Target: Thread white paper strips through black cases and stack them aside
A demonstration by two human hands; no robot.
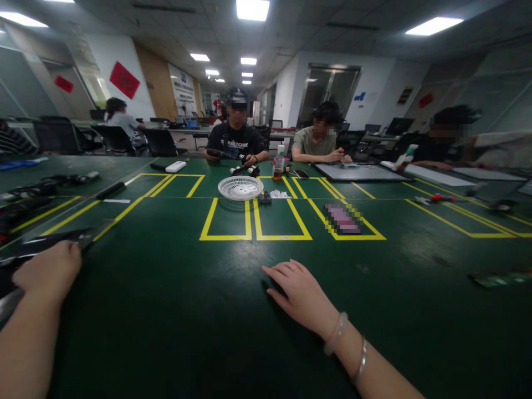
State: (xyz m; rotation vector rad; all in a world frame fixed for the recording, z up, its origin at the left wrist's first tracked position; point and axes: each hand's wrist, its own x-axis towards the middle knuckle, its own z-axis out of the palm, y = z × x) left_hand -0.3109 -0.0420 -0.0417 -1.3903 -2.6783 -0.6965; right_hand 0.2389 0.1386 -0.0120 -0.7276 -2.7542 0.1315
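Note:
My right hand (297, 293) lies flat on the green table (187, 310), fingers stretched out toward the left, holding nothing; two bracelets sit on its wrist. My left hand (52, 271) is at the table's left edge, curled closed over a dark flat object (50, 241) whose tip sticks out to the right. A white round fan grille (240, 187) lies farther ahead near the table's middle, beyond both hands, above yellow taped boxes (253, 221).
Across the table sit three people, one gripping a dark tool (220, 153), with a drink bottle (278, 164), a phone (301, 173) and a flat panel (357, 172) by them. Dark tools (37, 191) lie at the left. A small flat item (343, 218) lies right of centre.

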